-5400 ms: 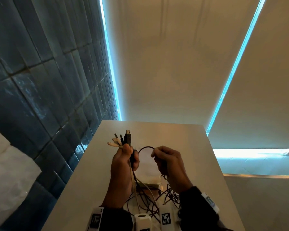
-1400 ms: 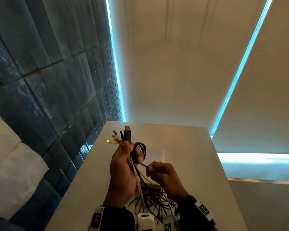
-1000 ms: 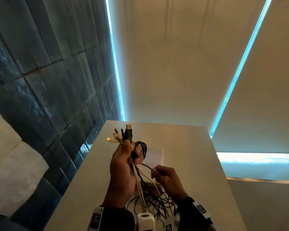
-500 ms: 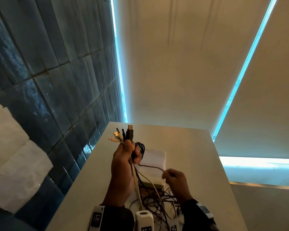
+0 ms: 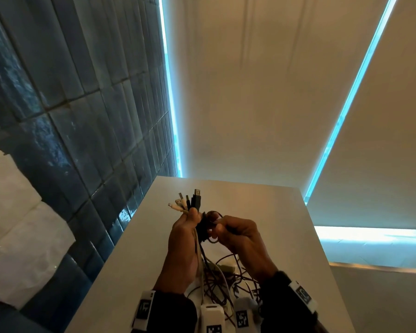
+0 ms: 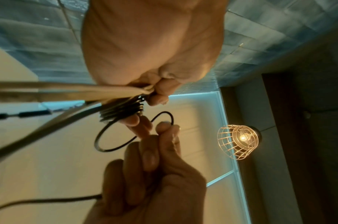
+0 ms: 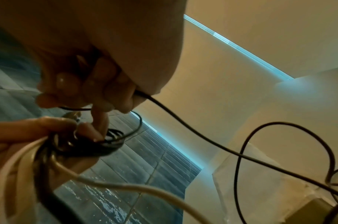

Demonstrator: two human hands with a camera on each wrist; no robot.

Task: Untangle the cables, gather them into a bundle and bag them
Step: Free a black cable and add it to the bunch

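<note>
Left hand (image 5: 183, 246) fisted round cable bundle (image 5: 194, 227), plugs (image 5: 190, 200) fanned above, black coils beside thumb. Right hand (image 5: 240, 239) pinching thin black cable (image 6: 133, 131), now raised against coils, up from the table (image 5: 286, 212) tangle.

The right hand (image 7: 99, 63) filled the upper left, its fingers (image 7: 126, 97) curled, pinching a thin black cable (image 7: 183, 125) that ran down to the right and looped over a clear bag (image 7: 260, 181). Below it the left hand (image 7: 30, 131) held a coil of black cables (image 7: 99, 145) and several white cables (image 7: 126, 186). Blue tiles (image 7: 145, 166) lay behind.
</note>
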